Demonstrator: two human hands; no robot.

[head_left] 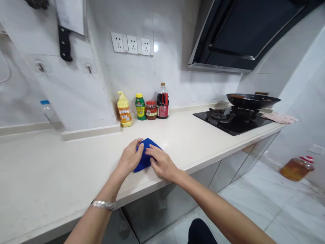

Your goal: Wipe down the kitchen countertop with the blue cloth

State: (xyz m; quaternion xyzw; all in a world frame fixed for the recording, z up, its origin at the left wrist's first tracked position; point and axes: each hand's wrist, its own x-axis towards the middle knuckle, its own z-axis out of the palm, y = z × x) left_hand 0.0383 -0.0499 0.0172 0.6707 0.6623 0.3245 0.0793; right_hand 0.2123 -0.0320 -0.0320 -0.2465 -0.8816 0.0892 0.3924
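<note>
A folded blue cloth (143,164) lies on the pale countertop (96,176) near its front edge. My left hand (130,157) rests along the cloth's left side, its thumb over the blue surface and its fingers stretched toward the far corner. Over the right part of the cloth is my right hand (162,162), fingers apart and reaching left across it, slightly blurred. Both hands look open, and between them they cover much of the cloth's sides.
Against the wall stand a yellow pump bottle (124,110), a green bottle (140,107), a red-lidded jar (151,111) and a dark sauce bottle (163,103). Rightward, a wok (254,101) sits on the black stove (228,127) beside a pink cloth (280,117). A cleaver (65,42) hangs upper left.
</note>
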